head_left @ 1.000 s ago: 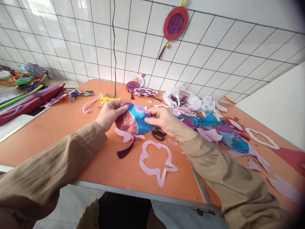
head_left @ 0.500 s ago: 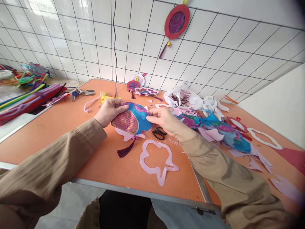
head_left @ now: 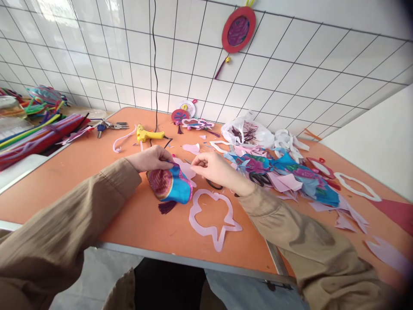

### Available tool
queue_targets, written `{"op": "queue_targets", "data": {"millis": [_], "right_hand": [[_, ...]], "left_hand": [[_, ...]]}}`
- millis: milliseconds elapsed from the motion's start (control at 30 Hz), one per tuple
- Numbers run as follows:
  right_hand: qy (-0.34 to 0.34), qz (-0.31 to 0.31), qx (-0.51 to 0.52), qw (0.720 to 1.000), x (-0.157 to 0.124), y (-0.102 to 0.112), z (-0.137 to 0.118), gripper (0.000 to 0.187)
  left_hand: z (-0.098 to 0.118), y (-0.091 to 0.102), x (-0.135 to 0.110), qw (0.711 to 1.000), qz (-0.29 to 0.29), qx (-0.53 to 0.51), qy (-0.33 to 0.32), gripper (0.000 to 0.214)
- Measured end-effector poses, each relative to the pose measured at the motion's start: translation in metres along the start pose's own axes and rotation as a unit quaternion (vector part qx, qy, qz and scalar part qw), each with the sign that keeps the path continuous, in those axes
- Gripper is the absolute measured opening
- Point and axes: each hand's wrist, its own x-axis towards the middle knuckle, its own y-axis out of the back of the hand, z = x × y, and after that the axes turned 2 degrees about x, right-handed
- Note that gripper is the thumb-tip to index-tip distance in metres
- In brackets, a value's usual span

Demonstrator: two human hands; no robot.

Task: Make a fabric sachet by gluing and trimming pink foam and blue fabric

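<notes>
My left hand (head_left: 154,159) pinches the upper edge of a blue, pink and gold patterned piece of fabric (head_left: 177,187), which hangs down over the table. My right hand (head_left: 211,168) is just right of the fabric, apart from it, thumb and fingertips pinched together; anything between them is too small to make out. Behind the fabric lies a pink paper cut-out (head_left: 186,168), partly hidden. A dark purple tassel (head_left: 167,207) shows below the fabric. Black-handled scissors (head_left: 214,186) lie partly hidden under my right hand. Nearer me rests a pink paper outline frame (head_left: 195,215).
A yellow glue gun (head_left: 150,134) stands behind my left hand. Keys (head_left: 111,125) and pipe cleaners (head_left: 48,133) lie left. Fabric and paper scraps (head_left: 300,172) and a white plastic bag (head_left: 248,129) are at right. A red round ornament (head_left: 239,29) hangs on the tiled wall.
My right hand has let go of the fabric and drawn slightly away. The fabric, still in my left hand, now droops lower, uncovering the glue gun and more of the pink cut-out.
</notes>
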Motion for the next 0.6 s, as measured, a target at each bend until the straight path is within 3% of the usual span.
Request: {"op": "queue_targets", "data": {"millis": [67,233,433,600], "right_hand": [[0.029,0.037,-0.067,0.997,0.004,-0.009,0.005,0.009],[0.040,0.005,-0.245,0.969,0.005,-0.024,0.012,0.016],[0.027,0.014,-0.269,0.963,0.002,-0.026,0.010,0.017],[0.023,0.009,-0.258,0.966,0.001,-0.025,0.007,0.017]], "left_hand": [[-0.005,-0.002,0.002,0.997,0.024,0.075,-0.021,0.007],[-0.017,-0.012,0.005,0.984,0.097,0.150,-0.022,0.011],[-0.016,-0.027,0.006,0.972,0.135,0.194,0.002,0.029],[-0.015,-0.026,0.006,0.950,0.163,0.265,0.040,0.037]]}}
